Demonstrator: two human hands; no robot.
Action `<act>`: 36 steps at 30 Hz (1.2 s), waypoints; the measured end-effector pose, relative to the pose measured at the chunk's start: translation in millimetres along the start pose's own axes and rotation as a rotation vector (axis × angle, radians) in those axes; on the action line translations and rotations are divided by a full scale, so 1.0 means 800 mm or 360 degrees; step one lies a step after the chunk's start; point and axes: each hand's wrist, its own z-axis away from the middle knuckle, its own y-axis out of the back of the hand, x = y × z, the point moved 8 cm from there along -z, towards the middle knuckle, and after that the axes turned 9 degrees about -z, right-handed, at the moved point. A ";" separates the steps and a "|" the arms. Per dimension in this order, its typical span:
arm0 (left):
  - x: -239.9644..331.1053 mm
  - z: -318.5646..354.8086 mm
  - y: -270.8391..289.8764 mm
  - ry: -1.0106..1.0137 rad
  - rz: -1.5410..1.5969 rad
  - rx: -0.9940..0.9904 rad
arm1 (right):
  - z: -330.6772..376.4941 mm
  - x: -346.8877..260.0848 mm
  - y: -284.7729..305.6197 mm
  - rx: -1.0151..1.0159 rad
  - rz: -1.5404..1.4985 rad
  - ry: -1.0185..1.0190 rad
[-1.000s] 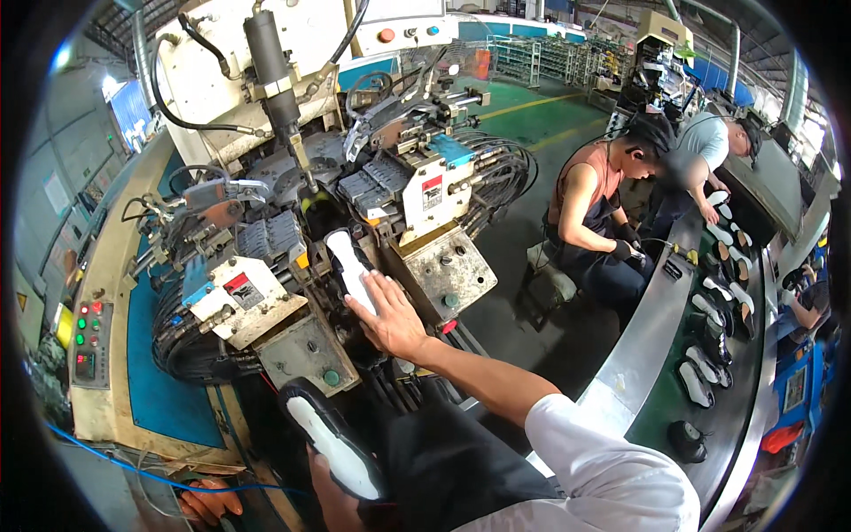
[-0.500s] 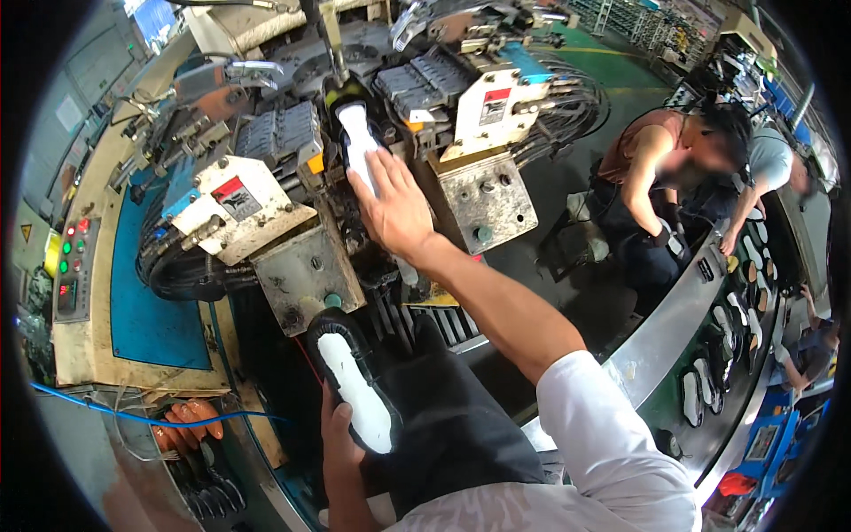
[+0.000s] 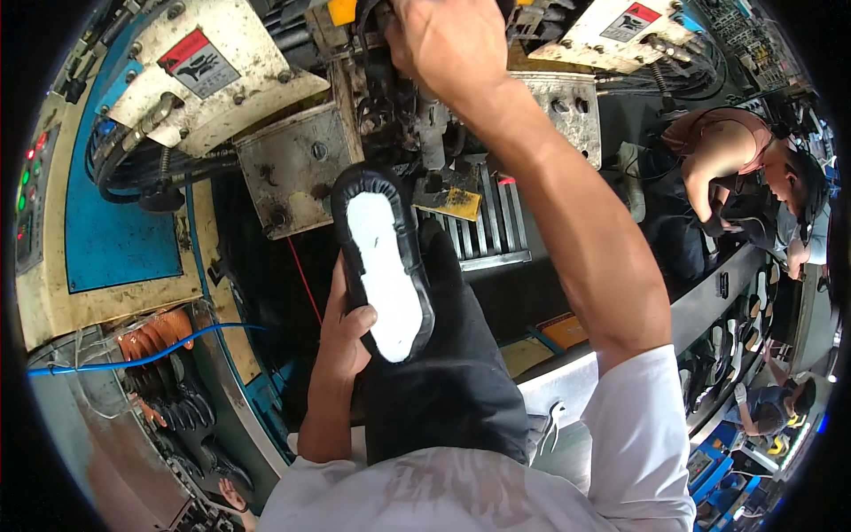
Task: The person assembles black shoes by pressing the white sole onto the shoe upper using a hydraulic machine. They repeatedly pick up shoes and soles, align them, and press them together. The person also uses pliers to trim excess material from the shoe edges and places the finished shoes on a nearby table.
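Shoe (image 3: pixel 383 266): seemingly awaiting machine (image 3: pixel 297 160)
Left hand (image 3: pixel 344 337): fingers pinching shoe's side
Right hand (image 3: pixel 454 44): covering machine's middle; cannot tell fingers' state

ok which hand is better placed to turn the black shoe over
Probably the left hand: it holds the black shoe along its left edge. The right hand is up at the machine, apart from the shoe.

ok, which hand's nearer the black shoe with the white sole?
Left. The left hand holds the black shoe with the white sole by its left edge; the right hand is apart from it, up at the grimy metal machine.
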 end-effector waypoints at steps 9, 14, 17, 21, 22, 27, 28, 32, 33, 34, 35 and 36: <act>0.024 0.057 0.036 -0.0202 -0.0538 0.0226 | -0.018 0.011 0.006 -0.0025 -0.0170 0.0035; 0.028 0.167 0.139 -0.0332 -0.1179 0.0815 | 0.050 -0.047 0.035 0.0016 -0.0335 0.0033; 0.002 0.261 0.235 -0.0056 -0.1197 0.1173 | 0.175 -0.080 0.019 -0.0484 -0.0637 -0.0179; -0.032 0.398 0.370 0.0101 -0.1250 0.1607 | 0.448 -0.026 -0.001 -0.0997 -0.1165 -0.0861; -0.050 0.440 0.412 0.0102 -0.1304 0.1740 | 0.493 -0.025 0.009 -0.1092 -0.1033 -0.0741; -0.116 0.664 0.563 0.0642 -0.1448 0.2346 | 0.614 -0.006 0.072 -0.1349 -0.0861 -0.1090; -0.118 0.687 0.579 0.0802 -0.1717 0.2443 | 0.620 -0.002 0.083 -0.1334 -0.0845 -0.1175; -0.220 0.766 0.659 0.1132 -0.2403 0.2362 | 0.626 0.002 0.095 -0.1369 -0.0851 -0.1235; -0.264 0.777 0.665 0.1192 -0.2468 0.2244 | 0.617 -0.001 0.093 -0.1410 -0.0841 -0.1161; -0.270 0.741 0.660 0.1402 -0.2791 0.1992 | 0.610 0.001 0.122 -0.1302 -0.0754 -0.1151; -0.265 0.729 0.660 0.1329 -0.2808 0.1988 | 0.608 -0.007 0.143 -0.1270 -0.0729 -0.1261; -0.261 0.727 0.664 0.1274 -0.2814 0.1997 | 0.605 -0.014 0.162 -0.1248 -0.0718 -0.1357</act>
